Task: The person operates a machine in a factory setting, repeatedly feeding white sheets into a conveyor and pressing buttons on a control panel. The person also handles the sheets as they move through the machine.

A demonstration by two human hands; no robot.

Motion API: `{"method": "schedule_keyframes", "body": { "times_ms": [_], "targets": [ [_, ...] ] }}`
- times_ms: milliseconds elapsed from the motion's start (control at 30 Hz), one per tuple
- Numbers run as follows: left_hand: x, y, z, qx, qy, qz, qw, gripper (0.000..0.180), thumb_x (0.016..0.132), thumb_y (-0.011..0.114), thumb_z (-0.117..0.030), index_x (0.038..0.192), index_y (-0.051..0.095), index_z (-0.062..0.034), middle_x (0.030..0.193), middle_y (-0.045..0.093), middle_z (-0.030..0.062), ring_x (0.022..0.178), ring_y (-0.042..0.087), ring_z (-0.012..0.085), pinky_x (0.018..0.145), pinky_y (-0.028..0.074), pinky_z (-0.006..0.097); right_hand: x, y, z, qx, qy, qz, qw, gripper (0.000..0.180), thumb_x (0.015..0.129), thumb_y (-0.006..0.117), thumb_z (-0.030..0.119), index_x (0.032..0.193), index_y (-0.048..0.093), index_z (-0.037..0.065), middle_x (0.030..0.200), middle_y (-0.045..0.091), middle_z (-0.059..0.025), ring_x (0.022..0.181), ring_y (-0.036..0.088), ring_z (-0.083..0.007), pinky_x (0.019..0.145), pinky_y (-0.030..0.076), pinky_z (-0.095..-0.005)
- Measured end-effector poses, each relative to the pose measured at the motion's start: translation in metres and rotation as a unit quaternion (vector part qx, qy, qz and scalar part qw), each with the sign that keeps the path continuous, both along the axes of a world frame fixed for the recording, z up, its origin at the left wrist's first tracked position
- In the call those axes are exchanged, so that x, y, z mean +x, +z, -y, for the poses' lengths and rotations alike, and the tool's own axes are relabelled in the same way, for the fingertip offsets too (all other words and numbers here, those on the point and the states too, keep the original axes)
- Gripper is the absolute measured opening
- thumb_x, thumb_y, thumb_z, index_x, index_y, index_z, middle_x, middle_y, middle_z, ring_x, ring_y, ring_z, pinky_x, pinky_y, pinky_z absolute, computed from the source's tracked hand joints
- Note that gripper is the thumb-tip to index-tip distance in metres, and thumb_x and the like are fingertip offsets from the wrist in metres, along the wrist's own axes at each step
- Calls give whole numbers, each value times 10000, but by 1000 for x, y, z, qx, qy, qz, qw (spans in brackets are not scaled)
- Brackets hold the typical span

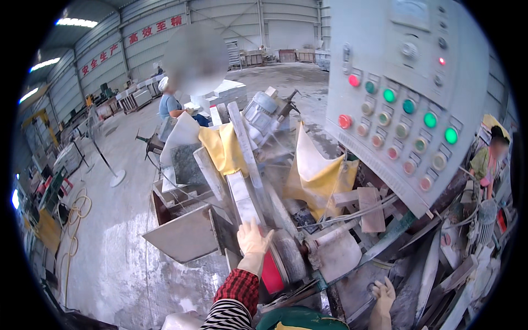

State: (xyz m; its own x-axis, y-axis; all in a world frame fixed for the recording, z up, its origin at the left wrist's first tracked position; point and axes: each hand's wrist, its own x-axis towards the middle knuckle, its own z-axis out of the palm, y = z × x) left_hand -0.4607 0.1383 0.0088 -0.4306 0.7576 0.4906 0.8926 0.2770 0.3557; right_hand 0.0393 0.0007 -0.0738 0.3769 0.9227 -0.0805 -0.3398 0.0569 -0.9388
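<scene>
A white marble-like strip (240, 193) lies on a narrow conveyor, its far end passing under a yellow flap (224, 147). My left hand (254, 241), in a pale glove below a red checked sleeve, reaches to the near end of this strip. Its fingers are stretched out and the thumb stands apart, touching or very close to the strip. Just under the hand is a red belt (270, 272) beside a grey roller (288, 256). Off to the right and lower, my right hand (384, 292) hovers near the machine's grey surface, fingers loosely bent and apart, with nothing visible in them.
A grey control panel (385, 104) with lit buttons hangs at upper right. A motor (260, 112) stands beyond the flap, and a white-yellow cloth (316, 170) drapes right of it. One person (169, 104) sits far left; another (487, 159) is at the right. A yellow hose (74, 220) lies left.
</scene>
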Motion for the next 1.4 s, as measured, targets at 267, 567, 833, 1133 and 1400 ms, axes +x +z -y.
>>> {"method": "schedule_keyframes", "body": {
  "times_ms": [267,567,833,1133,1400],
  "targets": [
    [-41,-15,-41,-159,61,120,978,982,742,784,-579,1500,403,-84,1501,424,214,1404,385,407,1158,350,441,-40,32,6,-96,-3,95,991,433,1000,572,34,1427,511,-6,1126,701,-124,891,657,-153,761,546,-250],
    [-27,-20,-43,-118,74,123,983,890,777,781,-481,1490,418,-91,1531,388,293,1434,330,469,1172,316,464,-18,-30,54,-90,-88,106,986,401,998,598,58,1392,549,2,1081,711,-90,835,660,-134,727,553,-243],
    [-28,-25,-41,-148,80,105,980,907,787,765,-528,1506,406,-108,1550,373,281,1460,304,458,1204,281,435,-29,-33,77,-123,-62,112,984,400,990,617,66,1387,569,48,988,697,-39,725,579,-78,619,471,-205],
    [-13,-22,-25,-152,60,139,977,868,818,764,-474,1517,404,-107,1576,324,285,1473,287,438,1219,260,425,2,-111,91,-172,-53,156,971,386,1013,590,76,1396,544,54,1109,728,-111,721,603,-103,601,488,-230],
    [34,-39,42,-110,22,161,981,810,822,755,-394,1468,387,-70,1529,280,406,1425,307,536,1195,292,480,-33,-46,95,-214,15,30,976,335,1026,553,83,1361,571,83,1060,736,-109,654,587,-96,519,456,-223]
  ]
}}
